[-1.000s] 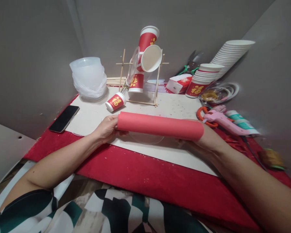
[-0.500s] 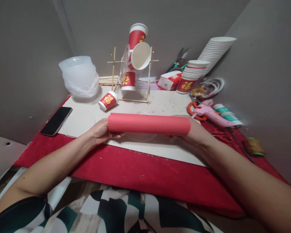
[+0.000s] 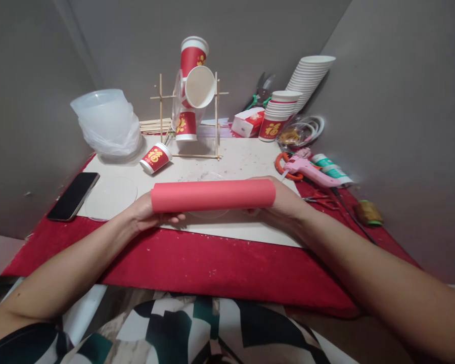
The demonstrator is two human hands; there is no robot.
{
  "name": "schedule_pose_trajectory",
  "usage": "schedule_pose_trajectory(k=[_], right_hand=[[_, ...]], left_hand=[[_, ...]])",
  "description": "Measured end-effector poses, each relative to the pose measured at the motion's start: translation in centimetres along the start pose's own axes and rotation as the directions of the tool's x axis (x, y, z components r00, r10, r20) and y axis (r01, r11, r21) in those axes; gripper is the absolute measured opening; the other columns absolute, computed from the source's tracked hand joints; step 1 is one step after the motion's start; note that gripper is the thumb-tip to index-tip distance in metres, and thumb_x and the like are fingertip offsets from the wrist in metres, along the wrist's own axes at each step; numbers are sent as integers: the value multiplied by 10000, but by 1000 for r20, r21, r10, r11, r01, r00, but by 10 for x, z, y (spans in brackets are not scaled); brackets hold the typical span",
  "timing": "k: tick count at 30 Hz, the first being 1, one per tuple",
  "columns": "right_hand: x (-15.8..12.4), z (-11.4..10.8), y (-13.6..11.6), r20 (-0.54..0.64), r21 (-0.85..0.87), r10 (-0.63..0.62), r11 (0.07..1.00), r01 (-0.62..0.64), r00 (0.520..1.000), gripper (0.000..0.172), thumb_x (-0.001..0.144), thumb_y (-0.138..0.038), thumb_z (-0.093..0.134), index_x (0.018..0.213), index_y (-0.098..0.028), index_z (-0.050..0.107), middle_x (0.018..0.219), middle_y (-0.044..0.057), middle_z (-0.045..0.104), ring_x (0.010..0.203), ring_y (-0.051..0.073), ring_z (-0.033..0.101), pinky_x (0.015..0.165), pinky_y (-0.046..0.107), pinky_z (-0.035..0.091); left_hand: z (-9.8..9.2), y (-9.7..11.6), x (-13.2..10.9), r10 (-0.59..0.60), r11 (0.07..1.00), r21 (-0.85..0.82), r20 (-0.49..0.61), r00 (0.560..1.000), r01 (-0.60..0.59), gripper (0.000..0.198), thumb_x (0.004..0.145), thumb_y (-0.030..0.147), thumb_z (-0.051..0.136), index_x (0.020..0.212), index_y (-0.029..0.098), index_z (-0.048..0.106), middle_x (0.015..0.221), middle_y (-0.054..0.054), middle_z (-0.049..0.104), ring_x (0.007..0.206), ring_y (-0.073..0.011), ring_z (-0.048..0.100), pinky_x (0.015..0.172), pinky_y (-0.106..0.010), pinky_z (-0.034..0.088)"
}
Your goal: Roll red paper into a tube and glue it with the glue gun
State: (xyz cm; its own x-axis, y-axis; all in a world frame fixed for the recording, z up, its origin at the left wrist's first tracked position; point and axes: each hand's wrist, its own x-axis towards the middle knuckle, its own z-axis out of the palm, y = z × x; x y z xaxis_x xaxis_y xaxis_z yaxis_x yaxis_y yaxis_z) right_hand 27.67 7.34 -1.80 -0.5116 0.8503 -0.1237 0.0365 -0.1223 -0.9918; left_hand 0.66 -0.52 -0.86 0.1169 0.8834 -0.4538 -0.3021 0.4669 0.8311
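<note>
A rolled tube of red paper [image 3: 213,195] lies level a little above the white board [image 3: 246,167]. My left hand [image 3: 144,215] grips its left end, fingers curled under it. My right hand [image 3: 284,199] holds the right end, mostly hidden behind the roll. Under the tube lies a clear round plastic disc [image 3: 208,215]. A red paper cup [image 3: 155,157] lies on its side behind the roll, in front of a wooden stick frame [image 3: 189,124] carrying several red cups.
A black phone [image 3: 73,195] lies at the left on the red cloth [image 3: 212,265]. Clear plastic bowls [image 3: 104,121] stand at the back left. On the right are stacked paper cups [image 3: 278,114], a pink glue gun [image 3: 307,169], scissors and a spool.
The view has swung to the right, so everything sits further left in the picture. Both hands keep the same hold on the red roll, now level rather than tilted.
</note>
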Motion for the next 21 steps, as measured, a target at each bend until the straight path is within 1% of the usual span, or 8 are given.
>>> schedule_pose_trajectory(k=[5, 11, 16, 19, 21], right_hand=[[3, -3, 7, 11, 23, -16, 1000, 16, 1000, 28, 497, -156, 624, 476, -155, 605, 417, 9, 584, 424, 134, 555, 418, 202, 443], [4, -4, 8, 38, 42, -12, 999, 10, 999, 69, 541, -185, 641, 491, -142, 624, 453, 34, 616, 428, 132, 560, 412, 206, 443], [4, -6, 9, 63, 58, -34, 998, 30, 997, 101, 598, -180, 645, 506, -138, 649, 457, 33, 622, 440, 124, 566, 456, 211, 475], [4, -7, 7, 50, 73, -48, 996, 44, 998, 97, 656, -217, 676, 592, -144, 686, 493, 24, 644, 450, 123, 586, 458, 206, 484], [5, -7, 4, 23, 96, -41, 995, 39, 999, 95, 660, -242, 725, 673, -150, 704, 523, 16, 660, 458, 123, 600, 461, 206, 496]], left_hand=[[3, 1, -1, 20, 1000, -1, -20, 1000, -20, 160, 709, -40, 606, 781, 64, 704, 603, -117, 714, 500, -196, 692, 494, -248, 589], [2, -1, -1, 19, 1000, 0, -49, 999, -19, 187, 743, -28, 565, 779, 57, 728, 599, -140, 718, 512, -214, 704, 493, -256, 596], [2, -1, -2, 22, 1000, 4, -70, 997, -21, 189, 757, -23, 568, 780, 48, 741, 594, -152, 719, 507, -214, 702, 501, -264, 601], [2, 0, -1, 44, 999, -15, -75, 996, -46, 187, 757, -28, 570, 789, 45, 738, 601, -155, 719, 505, -218, 700, 503, -272, 601], [1, 0, -1, 70, 997, -39, -89, 994, -73, 180, 757, -29, 574, 801, 44, 733, 613, -155, 720, 509, -222, 700, 500, -280, 602]])
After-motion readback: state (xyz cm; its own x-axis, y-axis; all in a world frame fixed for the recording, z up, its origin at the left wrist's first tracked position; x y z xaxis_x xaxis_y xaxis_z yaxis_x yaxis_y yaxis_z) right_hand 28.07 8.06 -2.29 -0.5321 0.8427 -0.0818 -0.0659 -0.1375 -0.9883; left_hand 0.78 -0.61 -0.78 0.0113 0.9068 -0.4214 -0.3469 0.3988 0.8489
